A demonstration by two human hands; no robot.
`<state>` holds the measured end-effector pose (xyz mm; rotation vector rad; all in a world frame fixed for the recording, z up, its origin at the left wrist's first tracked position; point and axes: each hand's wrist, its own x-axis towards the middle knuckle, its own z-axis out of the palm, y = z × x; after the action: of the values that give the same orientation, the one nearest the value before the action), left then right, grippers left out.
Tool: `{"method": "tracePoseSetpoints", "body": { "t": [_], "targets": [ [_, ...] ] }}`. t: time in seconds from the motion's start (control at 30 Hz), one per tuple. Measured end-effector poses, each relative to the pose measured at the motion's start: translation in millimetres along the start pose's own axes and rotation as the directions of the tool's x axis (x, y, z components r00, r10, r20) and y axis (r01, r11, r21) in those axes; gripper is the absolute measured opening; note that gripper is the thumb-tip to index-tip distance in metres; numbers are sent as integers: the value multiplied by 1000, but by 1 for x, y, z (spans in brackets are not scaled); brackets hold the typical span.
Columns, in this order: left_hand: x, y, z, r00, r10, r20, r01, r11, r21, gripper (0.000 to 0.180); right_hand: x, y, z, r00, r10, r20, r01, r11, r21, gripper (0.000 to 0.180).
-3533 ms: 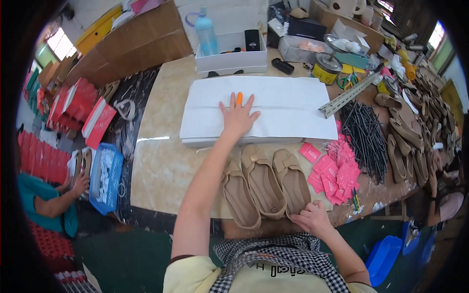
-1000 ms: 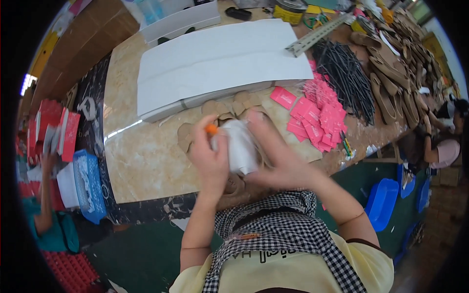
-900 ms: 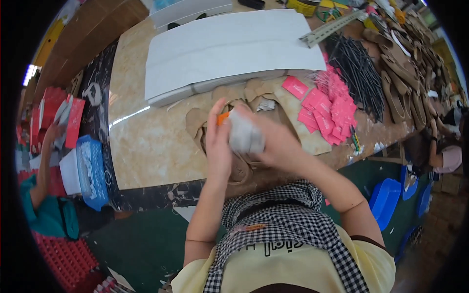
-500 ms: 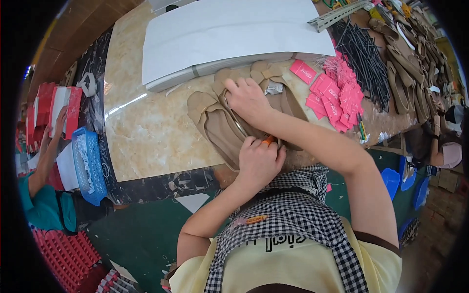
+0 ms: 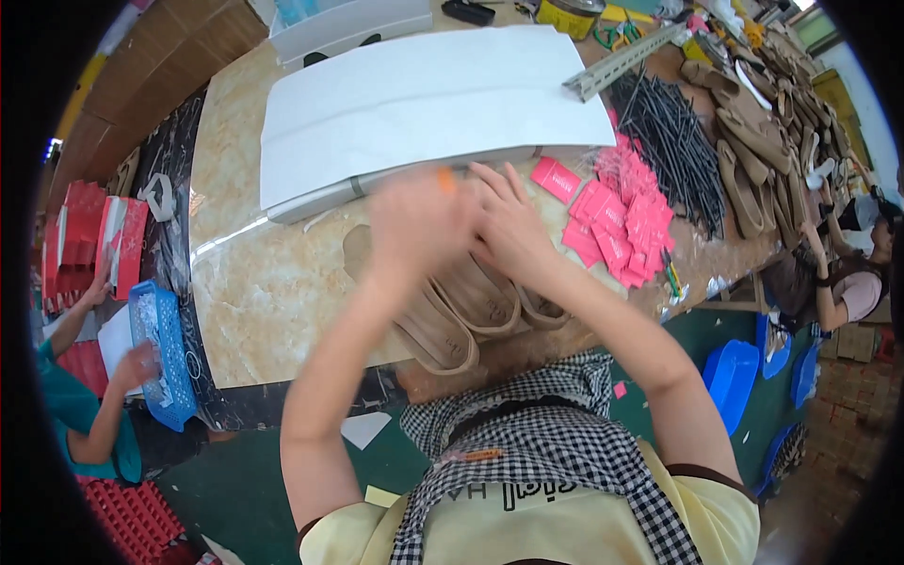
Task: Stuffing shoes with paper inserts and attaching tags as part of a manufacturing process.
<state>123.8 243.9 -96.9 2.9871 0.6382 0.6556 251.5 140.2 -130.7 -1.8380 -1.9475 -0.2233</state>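
Several beige flat shoes lie side by side at the table's near edge, heels toward me. My left hand [image 5: 424, 221], blurred by motion, is above the toes of the left shoe [image 5: 438, 339] and middle shoe [image 5: 488, 306]. A small orange item [image 5: 445, 179] shows at its fingers; whether it is worn or held is unclear. My right hand [image 5: 516, 226] is bent over the toe end of the middle shoe, next to my left hand, and covers the toes. Part of another shoe [image 5: 546, 314] shows below my right wrist.
A white paper stack [image 5: 424, 104] lies beyond my hands, a slotted metal bar [image 5: 621, 61] on its corner. To the right are pink cards [image 5: 612, 221], black sticks [image 5: 664, 137] and more shoes [image 5: 753, 132]. A co-worker's hand [image 5: 135, 365] is by a blue basket [image 5: 162, 358] at left.
My left hand has moved up from the shoes' heel end to the toe end, next to my right hand. My right hand has shifted slightly right and down. The view has shifted a little.
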Motion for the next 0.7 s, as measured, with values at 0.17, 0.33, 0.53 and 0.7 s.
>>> {"method": "tracePoseSetpoints", "body": {
  "t": [0.17,0.33,0.53,0.7],
  "targets": [
    [67,-100,53,940,-342,-12,341,935,101,53,-57,-20,-44,994,68,86,-88,962,259,41],
    [66,-74,42,938,-337,-80,312,923,-224,32,-71,-29,-74,899,403,171,-418,672,612,41],
    [-41,116,-75,943,80,323,284,313,-906,22,-69,13,-54,704,223,674,-184,-859,477,44],
    [-61,60,-54,969,-56,-241,-95,815,-572,7,-30,-50,-86,459,4,889,-667,-660,347,57]
  ]
}}
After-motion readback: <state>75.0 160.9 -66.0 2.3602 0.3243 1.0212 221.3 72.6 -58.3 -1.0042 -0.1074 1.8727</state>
